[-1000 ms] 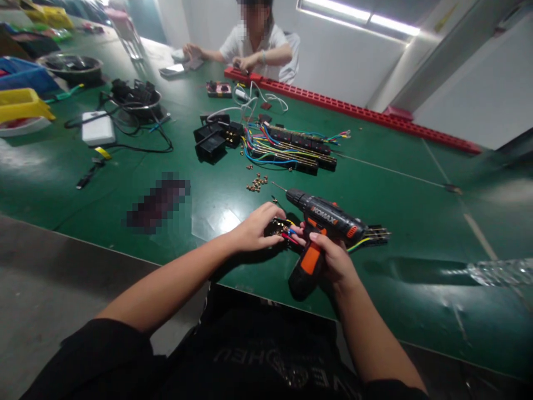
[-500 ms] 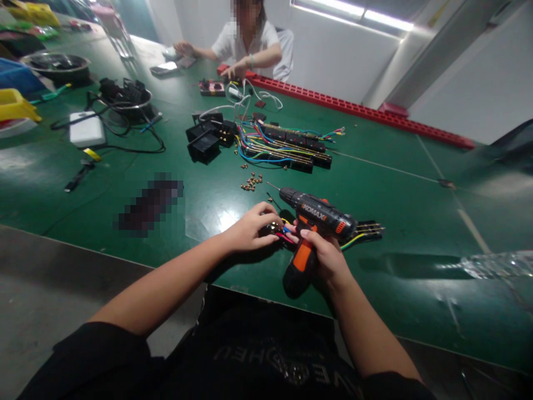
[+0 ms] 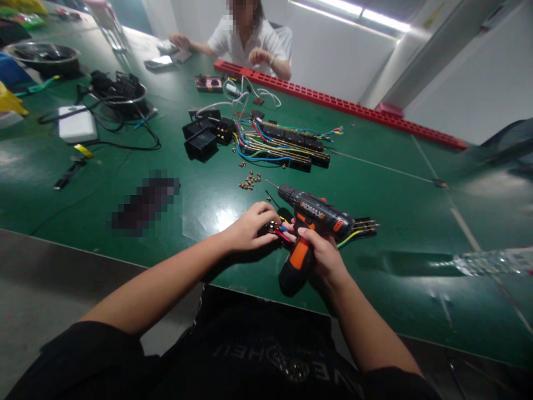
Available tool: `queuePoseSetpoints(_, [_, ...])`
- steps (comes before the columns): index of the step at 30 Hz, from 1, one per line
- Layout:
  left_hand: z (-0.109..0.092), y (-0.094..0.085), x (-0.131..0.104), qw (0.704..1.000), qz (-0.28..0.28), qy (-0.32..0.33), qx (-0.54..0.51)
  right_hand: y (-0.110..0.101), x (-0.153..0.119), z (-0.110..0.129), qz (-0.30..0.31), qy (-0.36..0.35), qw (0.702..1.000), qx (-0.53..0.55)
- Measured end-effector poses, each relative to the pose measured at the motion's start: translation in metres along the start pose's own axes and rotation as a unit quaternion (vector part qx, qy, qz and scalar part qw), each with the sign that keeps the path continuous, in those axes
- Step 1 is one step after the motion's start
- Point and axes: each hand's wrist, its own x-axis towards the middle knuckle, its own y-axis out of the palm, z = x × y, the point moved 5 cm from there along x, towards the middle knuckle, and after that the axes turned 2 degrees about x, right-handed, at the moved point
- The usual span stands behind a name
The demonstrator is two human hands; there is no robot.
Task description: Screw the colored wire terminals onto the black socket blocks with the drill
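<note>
My right hand (image 3: 327, 253) is wrapped round the orange grip of a black cordless drill (image 3: 318, 214), whose thin bit points left and away from me. Under the drill lies a black wired strip (image 3: 366, 225) with brass bars and a yellow-green wire; its middle is hidden. My left hand (image 3: 256, 228) curls its fingers over the strip's left end, where brass pieces and red and blue wires show. Just beyond the bit sits a loose pile of small brass screws (image 3: 250, 180).
Several wired black strips (image 3: 287, 144) lie past the screws, beside black plastic housings (image 3: 204, 136). At left are a metal bowl of black parts (image 3: 120, 94) and a white box (image 3: 77, 123). A plastic bottle (image 3: 491, 261) lies at right. A person in white (image 3: 250, 41) sits opposite, behind a red rail (image 3: 333, 100).
The person opposite has drawn one hand back from the pink-and-black item on the table. My hands and the drill keep nearly the same pose; the view has shifted slightly.
</note>
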Motion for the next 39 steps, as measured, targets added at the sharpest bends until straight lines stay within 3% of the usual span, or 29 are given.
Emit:
queuePoseSetpoints(15, [-0.003, 0.000, -0.001, 1.000, -0.001, 0.003, 0.016, 0.005, -0.002, 0.000, 0.005, -0.005, 0.999, -0.045])
queuePoseSetpoints(23, [-0.003, 0.000, -0.003, 0.997, -0.011, 0.044, 0.068, 0.002, -0.003, -0.004, 0.007, -0.019, 0.998, -0.059])
queuePoseSetpoints(29, [-0.004, -0.002, -0.003, 0.999, -0.024, 0.035, 0.034, -0.001, -0.004, -0.007, 0.018, -0.027, 0.998, -0.048])
queuePoseSetpoints(33, [-0.006, -0.006, 0.001, 0.998, -0.050, 0.009, -0.024, -0.002, -0.005, -0.007, 0.016, -0.035, 0.998, -0.057])
queuePoseSetpoints(39, [-0.001, -0.004, 0.009, 0.990, -0.096, -0.089, -0.044, -0.003, -0.006, -0.007, 0.024, -0.041, 0.997, -0.055])
